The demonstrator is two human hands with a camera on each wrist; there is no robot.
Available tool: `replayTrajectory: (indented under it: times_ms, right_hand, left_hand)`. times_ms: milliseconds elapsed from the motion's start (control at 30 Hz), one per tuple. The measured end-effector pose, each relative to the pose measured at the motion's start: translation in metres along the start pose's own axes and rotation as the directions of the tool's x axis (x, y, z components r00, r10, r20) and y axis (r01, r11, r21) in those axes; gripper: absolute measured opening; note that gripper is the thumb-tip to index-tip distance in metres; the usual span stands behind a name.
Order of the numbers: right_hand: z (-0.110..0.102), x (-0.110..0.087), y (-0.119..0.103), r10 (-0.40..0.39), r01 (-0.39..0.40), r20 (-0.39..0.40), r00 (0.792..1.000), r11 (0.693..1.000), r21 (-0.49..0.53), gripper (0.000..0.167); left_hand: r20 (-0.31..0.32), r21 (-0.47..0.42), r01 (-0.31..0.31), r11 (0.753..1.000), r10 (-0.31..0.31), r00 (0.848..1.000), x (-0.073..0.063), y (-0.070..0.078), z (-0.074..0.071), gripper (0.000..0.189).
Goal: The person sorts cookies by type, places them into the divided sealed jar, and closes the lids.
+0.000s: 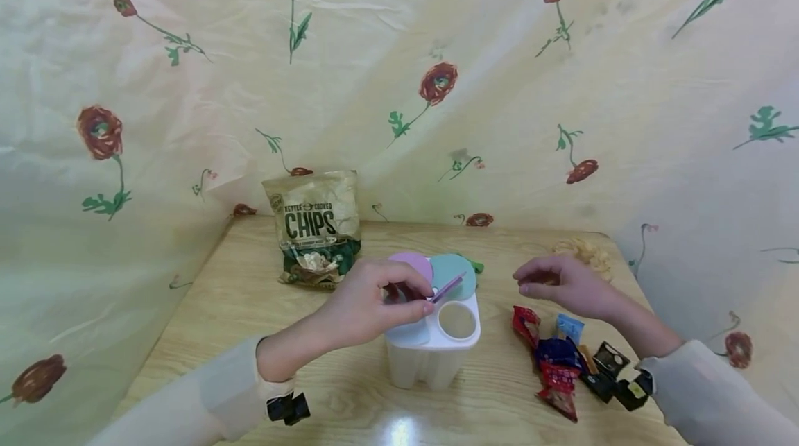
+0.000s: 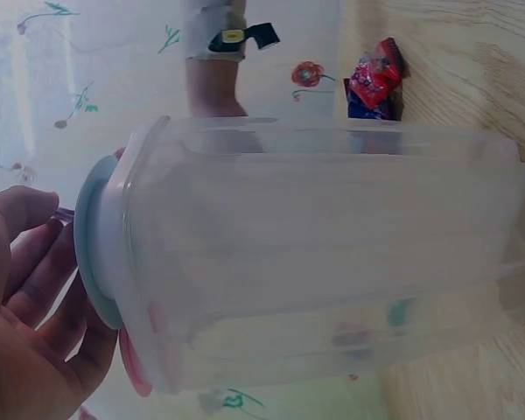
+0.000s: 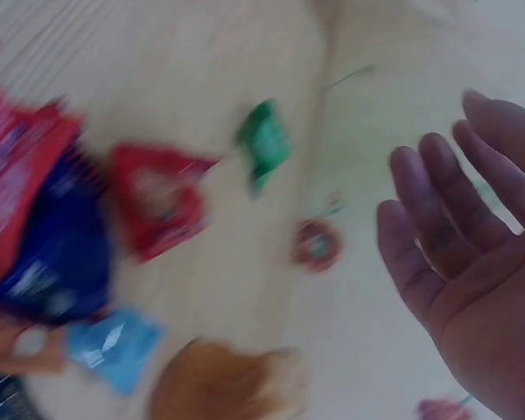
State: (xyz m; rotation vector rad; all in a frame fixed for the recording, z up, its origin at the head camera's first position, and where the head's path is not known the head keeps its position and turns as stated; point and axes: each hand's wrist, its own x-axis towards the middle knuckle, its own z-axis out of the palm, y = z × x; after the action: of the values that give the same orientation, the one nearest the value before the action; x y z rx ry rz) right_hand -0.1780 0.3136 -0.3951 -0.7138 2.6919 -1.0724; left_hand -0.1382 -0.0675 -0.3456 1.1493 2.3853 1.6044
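Floral cloth backdrop, wood-grain desk. Frosted plastic container stands upright mid-desk; work looks early: one round mouth bare, smooth teal lid and lilac lid left on. Left hand pinches a thin purple piece, probably a lid edge-on. Right hand holds nothing, fingers relaxed. Glossy, crinkled snack packets lie loose on the desk nearby. Farther back, creased chip bag.

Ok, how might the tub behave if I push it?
The tub is probably stiff, standing straight-sided. It looks light for its size, being thin-looking, translucent plastic. Pushed high up, it may tip, since it's taller than wide.
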Motion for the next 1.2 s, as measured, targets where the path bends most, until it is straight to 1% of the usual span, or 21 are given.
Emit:
replayTrajectory:
  times_ms: [67,167,333,533,667,833,1067,1200]
  right_hand:
    - [0.002,-0.003,0.015,0.022,-0.021,0.047,0.999,1.000,-0.009,0.022]
    - [0.006,-0.005,0.036,0.047,-0.045,0.083,0.995,0.999,-0.023,0.026]
    - [0.015,-0.008,0.062,0.097,-0.097,0.102,0.990,0.995,-0.003,0.032]
    - [0.026,-0.013,0.080,0.162,-0.163,0.105,0.981,0.987,-0.001,0.038]
    - [0.033,-0.015,0.087,0.184,-0.186,0.119,0.976,0.983,0.000,0.041]
    - [0.040,-0.016,0.090,0.169,-0.171,0.122,0.978,0.985,0.008,0.038]
    - [0.043,-0.015,0.087,0.201,-0.202,0.141,0.969,0.979,-0.009,0.037]
    - [0.042,-0.013,0.088,0.214,-0.216,0.160,0.964,0.976,-0.005,0.037]
  left_hand:
    - [-0.002,-0.005,0.005,1.000,-0.005,1.000,0.000,0.000,0.000,0.009]
    - [-0.007,-0.009,0.010,1.000,-0.010,1.000,0.000,0.001,0.000,0.009]
    - [-0.017,-0.011,0.029,1.000,-0.029,0.999,-0.001,0.004,0.000,0.008]
    - [-0.026,-0.013,0.046,0.999,-0.047,0.999,-0.002,0.006,0.001,0.009]
    - [-0.031,-0.009,0.043,0.999,-0.044,0.999,-0.003,0.005,0.001,0.008]
    - [-0.034,-0.012,0.041,0.999,-0.042,0.999,-0.004,0.005,0.001,0.008]
    - [-0.025,-0.018,0.064,0.998,-0.064,0.998,-0.005,0.006,0.000,0.008]
    - [-0.023,-0.011,0.059,0.998,-0.059,0.998,-0.004,0.007,0.000,0.008]
